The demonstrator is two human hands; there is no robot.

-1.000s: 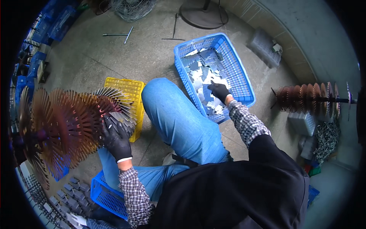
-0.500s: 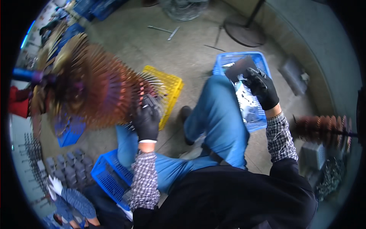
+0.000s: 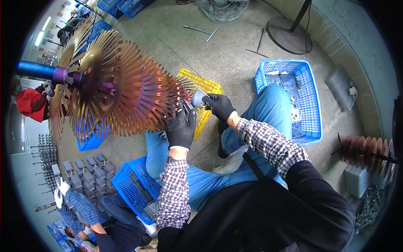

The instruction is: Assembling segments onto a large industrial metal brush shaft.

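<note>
A large round rack of fanned metal strips point(image 3: 138, 88), copper and purple in colour, hangs from a blue-purple bar point(image 3: 35, 69) at the left. My left hand point(image 3: 181, 127), in a black glove, is closed at the rack's right edge. Silvery strips show at its fingertips; whether they belong to the rack or are held is unclear. My right hand point(image 3: 219, 106), also black-gloved, pinches a thin grey metal plate point(image 3: 199, 98) beside the rack's outer strips, just right of the left hand.
A blue basket point(image 3: 312, 101) with flat metal pieces stands by my right knee. Behind my hands lies a yellow crate point(image 3: 212, 87); another blue basket point(image 3: 126, 178) is at lower left. A smaller rack point(image 3: 363, 151) juts in at right. Co-workers with white gloves point(image 3: 63, 187) sit lower left.
My right hand has moved left from above the blue basket to the rack's edge with the plate. The rack, blurred before, now shows sharply. My left hand stays at its edge.
</note>
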